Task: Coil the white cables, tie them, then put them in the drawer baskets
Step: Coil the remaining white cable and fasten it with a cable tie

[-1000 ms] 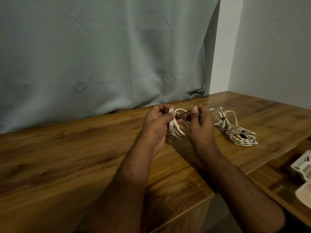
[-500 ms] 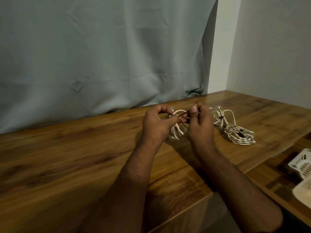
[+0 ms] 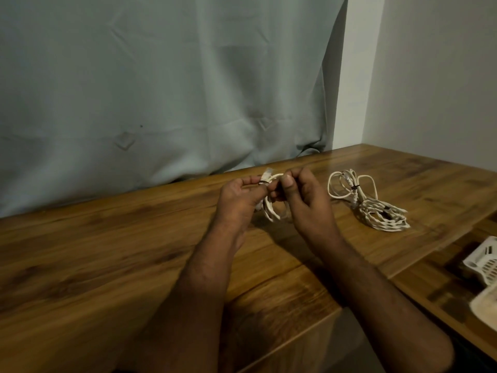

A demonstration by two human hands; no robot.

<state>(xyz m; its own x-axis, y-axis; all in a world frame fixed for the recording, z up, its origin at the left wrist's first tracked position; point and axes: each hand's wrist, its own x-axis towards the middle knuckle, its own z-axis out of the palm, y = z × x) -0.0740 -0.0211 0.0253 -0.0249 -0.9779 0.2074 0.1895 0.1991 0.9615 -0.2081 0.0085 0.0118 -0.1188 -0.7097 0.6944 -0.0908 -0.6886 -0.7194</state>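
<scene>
A small coil of white cable (image 3: 270, 208) hangs between my two hands just above the wooden table (image 3: 107, 251). My left hand (image 3: 238, 197) grips the top of the coil, where a thin dark tie wraps it and a white plug end sticks up. My right hand (image 3: 304, 195) pinches the coil's top from the right, fingers curled. A second white cable bundle (image 3: 376, 208), bound with a dark tie, lies on the table to the right of my hands. White perforated baskets (image 3: 484, 262) show at the right edge, in a lower drawer.
A grey-green curtain (image 3: 161, 90) hangs behind the table's far edge. A pale wall (image 3: 430, 76) closes the right side. The table's front edge drops off near my forearms, with the open drawer (image 3: 435, 289) lower right.
My hands have come closer together at the coil's top. The dark tie that stretched between them now sits wrapped around the coil by my left fingers.
</scene>
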